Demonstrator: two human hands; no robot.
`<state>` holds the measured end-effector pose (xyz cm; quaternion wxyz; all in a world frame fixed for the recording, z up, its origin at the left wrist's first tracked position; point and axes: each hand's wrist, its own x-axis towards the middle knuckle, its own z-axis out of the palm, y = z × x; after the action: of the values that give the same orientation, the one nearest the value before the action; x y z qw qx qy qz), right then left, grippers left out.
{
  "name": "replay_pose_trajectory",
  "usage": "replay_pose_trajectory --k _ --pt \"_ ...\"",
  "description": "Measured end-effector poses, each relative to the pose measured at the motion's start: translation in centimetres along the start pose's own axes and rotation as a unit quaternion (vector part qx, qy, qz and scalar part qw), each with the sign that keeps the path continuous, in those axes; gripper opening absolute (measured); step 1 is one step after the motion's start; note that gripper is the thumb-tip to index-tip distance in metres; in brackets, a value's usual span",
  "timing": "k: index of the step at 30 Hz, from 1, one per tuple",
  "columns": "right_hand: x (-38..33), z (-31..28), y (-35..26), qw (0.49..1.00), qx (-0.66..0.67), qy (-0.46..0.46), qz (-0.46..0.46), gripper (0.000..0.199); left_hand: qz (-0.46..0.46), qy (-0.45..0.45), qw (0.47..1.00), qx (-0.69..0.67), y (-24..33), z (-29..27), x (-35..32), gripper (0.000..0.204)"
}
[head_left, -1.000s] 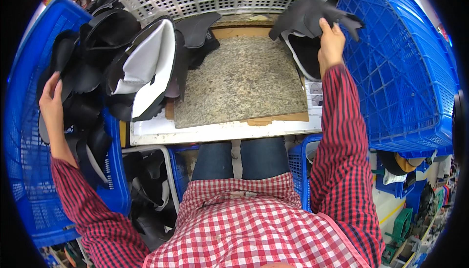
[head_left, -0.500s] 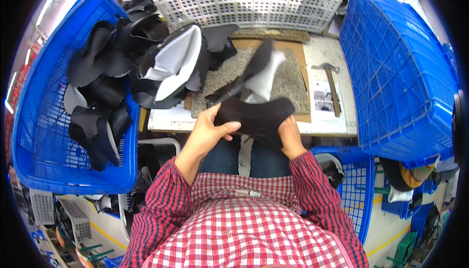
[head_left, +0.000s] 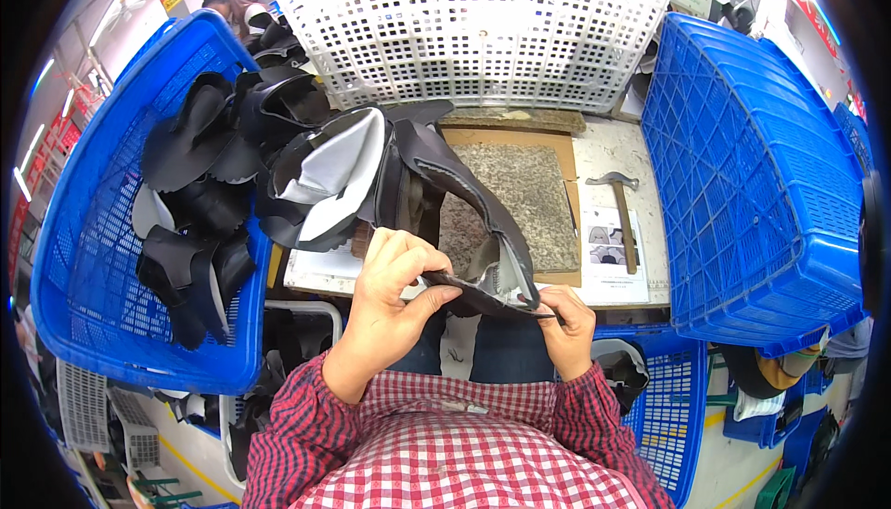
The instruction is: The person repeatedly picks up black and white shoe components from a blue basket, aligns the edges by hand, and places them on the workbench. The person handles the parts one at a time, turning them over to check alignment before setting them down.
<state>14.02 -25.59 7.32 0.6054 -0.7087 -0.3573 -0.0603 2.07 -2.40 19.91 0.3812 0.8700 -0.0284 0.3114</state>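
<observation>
Head view shows the left hand (head_left: 394, 305) pinching the near edge of a black shoe piece (head_left: 482, 199) between thumb and fingers, while the right hand (head_left: 568, 328) grips its near right corner, fingertips nearly together. The piece hangs at the near edge of the white table (head_left: 652, 258), its far part reaching left over the speckled slab (head_left: 529, 189). It looks curved and folded, smooth black outside, with pale grey lining visible inside.
</observation>
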Motion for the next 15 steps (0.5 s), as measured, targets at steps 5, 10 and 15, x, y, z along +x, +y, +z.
replay_pose_trajectory --k 5,10,15 --pt "-1.5 0.1 2.0 0.966 0.191 -0.012 0.172 0.026 -0.037 -0.026 0.999 -0.016 -0.8 1.6 0.3 0.025" --pt "-2.6 0.3 4.2 0.812 0.502 0.005 0.297 0.039 -0.055 -0.03 0.998 0.01 -1.6 3.0 0.0 0.024" --pt "-2.9 0.9 5.8 0.693 0.632 -0.036 0.347 0.047 -0.047 -0.05 0.997 0.026 -2.0 3.6 -0.1 0.026"
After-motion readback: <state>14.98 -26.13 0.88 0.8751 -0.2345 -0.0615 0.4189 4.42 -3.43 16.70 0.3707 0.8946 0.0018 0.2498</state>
